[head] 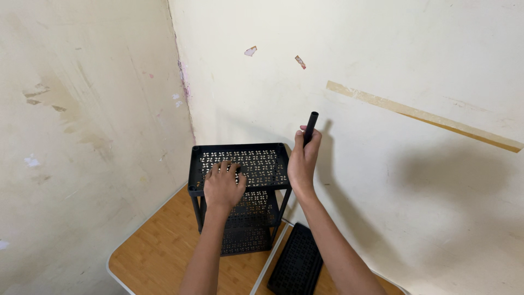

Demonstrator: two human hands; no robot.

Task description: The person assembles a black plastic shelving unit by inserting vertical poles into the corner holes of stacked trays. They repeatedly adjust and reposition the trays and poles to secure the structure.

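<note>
Fingers of right hand (302, 158) wrapped around black tube (310, 124) (upright, top end sticking above them); left hand (222, 184) spread flat on black shelf rack (271, 151).

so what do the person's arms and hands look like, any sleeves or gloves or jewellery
Both arms are bare as far as the head view shows them: no sleeves reach the forearms. The left hand and right hand are bare too, with no gloves. No watch, bracelet or band shows on either wrist, and no ring can be made out on the fingers. The arms are slim, and the nails look short and unpainted.
</note>
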